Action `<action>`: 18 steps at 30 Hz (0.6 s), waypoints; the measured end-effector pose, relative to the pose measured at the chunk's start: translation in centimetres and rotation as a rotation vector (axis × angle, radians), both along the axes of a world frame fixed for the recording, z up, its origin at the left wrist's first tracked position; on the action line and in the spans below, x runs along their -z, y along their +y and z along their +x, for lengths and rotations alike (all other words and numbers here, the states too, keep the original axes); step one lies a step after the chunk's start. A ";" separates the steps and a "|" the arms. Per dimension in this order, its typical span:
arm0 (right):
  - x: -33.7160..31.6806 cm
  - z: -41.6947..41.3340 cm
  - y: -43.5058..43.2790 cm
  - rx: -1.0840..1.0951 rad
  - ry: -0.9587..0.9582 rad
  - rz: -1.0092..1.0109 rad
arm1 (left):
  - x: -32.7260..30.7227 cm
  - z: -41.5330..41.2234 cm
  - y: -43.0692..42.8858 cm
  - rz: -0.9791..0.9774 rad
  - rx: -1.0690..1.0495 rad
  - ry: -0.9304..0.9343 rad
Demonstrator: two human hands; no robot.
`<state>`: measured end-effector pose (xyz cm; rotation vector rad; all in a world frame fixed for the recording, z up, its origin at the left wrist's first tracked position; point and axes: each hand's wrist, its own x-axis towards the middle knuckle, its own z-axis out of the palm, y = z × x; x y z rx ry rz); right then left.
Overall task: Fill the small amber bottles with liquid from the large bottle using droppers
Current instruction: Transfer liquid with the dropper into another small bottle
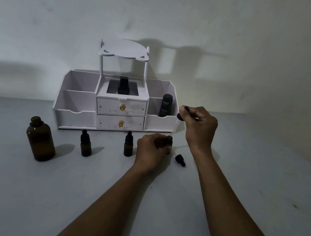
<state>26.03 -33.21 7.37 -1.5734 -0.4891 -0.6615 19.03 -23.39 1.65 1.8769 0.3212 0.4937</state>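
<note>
Right of centre, the left hand [151, 149] grips a small amber bottle [168, 142] on the table [20, 189]. The right hand [199, 124] pinches a dropper [181, 115] above it, the tip seemingly at the bottle's mouth. The large bottle [40, 139] stands uncapped at left.

A home dressing corner: white cosmetics organizer [99, 110] against a bare wall [243, 30].

Right hand [199, 124] pinches dropper [181, 115] above small bottle [169, 141] gripped by left hand [151, 151].
</note>
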 end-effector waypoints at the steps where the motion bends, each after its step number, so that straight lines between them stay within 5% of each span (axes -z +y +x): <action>1: 0.0 0.0 0.0 0.003 -0.001 -0.005 | 0.0 0.0 0.0 0.000 0.000 0.004; 18: -0.2 -0.4 -0.3 0.008 -0.031 -0.023 | 0.2 0.1 0.2 0.021 -0.015 0.001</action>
